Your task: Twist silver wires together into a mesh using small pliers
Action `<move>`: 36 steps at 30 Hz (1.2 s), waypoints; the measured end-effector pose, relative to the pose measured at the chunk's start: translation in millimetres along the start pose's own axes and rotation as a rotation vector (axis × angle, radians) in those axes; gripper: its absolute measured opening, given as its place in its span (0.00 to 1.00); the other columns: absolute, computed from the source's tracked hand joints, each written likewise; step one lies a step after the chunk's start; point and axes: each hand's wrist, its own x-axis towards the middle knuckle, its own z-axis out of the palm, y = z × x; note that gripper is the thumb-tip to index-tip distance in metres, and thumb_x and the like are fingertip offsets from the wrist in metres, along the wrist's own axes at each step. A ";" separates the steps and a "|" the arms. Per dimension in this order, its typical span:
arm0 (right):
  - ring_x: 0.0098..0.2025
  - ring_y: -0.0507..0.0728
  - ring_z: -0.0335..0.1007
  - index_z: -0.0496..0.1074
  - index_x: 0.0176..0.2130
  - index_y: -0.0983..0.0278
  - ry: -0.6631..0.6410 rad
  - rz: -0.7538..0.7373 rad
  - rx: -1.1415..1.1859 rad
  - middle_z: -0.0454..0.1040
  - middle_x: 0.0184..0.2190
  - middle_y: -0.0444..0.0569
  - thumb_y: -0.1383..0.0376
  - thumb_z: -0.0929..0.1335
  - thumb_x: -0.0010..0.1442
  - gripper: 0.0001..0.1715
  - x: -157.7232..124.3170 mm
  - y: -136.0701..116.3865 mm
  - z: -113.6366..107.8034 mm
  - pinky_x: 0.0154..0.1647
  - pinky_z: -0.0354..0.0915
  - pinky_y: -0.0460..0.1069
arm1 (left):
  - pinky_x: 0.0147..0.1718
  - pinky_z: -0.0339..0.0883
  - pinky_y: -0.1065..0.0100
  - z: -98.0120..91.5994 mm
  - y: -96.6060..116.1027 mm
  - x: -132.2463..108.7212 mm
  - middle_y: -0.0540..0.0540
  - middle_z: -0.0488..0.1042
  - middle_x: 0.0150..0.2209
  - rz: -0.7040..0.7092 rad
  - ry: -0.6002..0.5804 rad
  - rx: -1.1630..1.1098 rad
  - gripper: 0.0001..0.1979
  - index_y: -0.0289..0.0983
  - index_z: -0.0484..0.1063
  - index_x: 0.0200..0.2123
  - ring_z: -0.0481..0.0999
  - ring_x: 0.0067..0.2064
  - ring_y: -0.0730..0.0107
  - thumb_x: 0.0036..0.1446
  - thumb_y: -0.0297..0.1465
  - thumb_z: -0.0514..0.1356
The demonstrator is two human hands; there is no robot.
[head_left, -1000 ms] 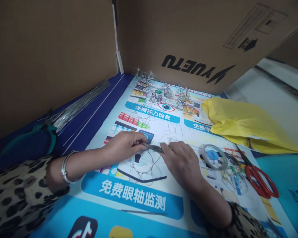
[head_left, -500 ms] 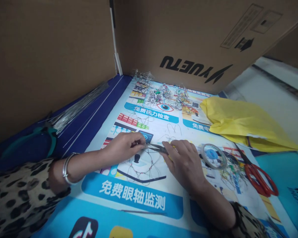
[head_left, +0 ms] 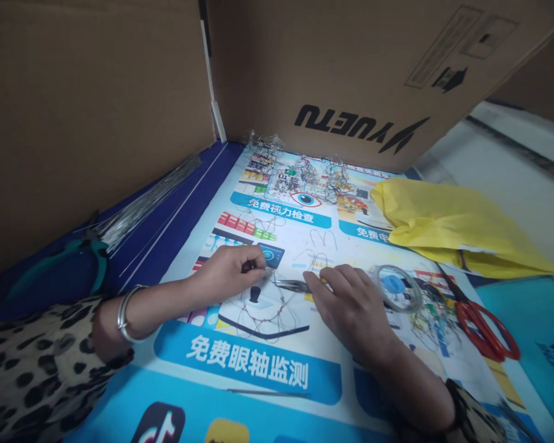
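My left hand (head_left: 231, 269), a silver bangle on its wrist, pinches the top edge of a thin wire frame with small beads (head_left: 265, 307) that lies flat on the printed poster (head_left: 249, 363). My right hand (head_left: 348, 304) is closed round small needle-nose pliers (head_left: 292, 285), whose tip points left toward the wire just right of my left fingertips. A small gap shows between the plier tip and my left fingers.
Cardboard walls (head_left: 96, 104) close off the back and left. Straight wire rods (head_left: 143, 203) and green-handled pliers (head_left: 80, 252) lie at the left. Finished beaded wire pieces (head_left: 309, 175) sit at the back; a yellow bag (head_left: 447, 224), a clear tape roll (head_left: 397, 289) and red scissors (head_left: 484, 329) lie at the right.
My right hand has drawn the pliers slightly right, away from my left fingers. My left hand holds its place on the wire. The view has shifted a little.
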 end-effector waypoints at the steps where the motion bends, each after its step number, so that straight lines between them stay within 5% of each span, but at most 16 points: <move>1: 0.34 0.56 0.58 0.70 0.42 0.63 -0.038 0.020 -0.008 0.69 0.31 0.47 0.69 0.65 0.57 0.12 0.9 -0.1 1.0 0.34 0.52 0.51 | 0.24 0.58 0.75 0.0 -0.8 -0.2 0.52 0.69 0.23 0.003 0.001 0.006 0.04 0.36 0.68 0.26 0.67 0.25 0.77 0.51 0.27 0.56; 9: 0.35 0.57 0.56 0.69 0.40 0.62 -0.160 0.053 -0.017 0.68 0.31 0.48 0.70 0.63 0.58 0.09 10.7 -8.9 5.6 0.34 0.48 0.52 | 0.22 0.56 0.76 -0.1 -2.0 -1.0 0.52 0.69 0.22 -0.019 0.004 0.014 0.04 0.36 0.70 0.27 0.65 0.24 0.78 0.51 0.28 0.56; 36: 0.35 0.57 0.55 0.68 0.39 0.64 -0.156 -0.055 -0.005 0.67 0.31 0.48 0.72 0.61 0.59 0.09 25.7 -3.1 5.8 0.34 0.46 0.52 | 0.20 0.54 0.76 -0.4 2.8 4.2 0.53 0.67 0.20 -0.054 0.010 0.054 0.06 0.35 0.66 0.23 0.62 0.21 0.78 0.50 0.31 0.57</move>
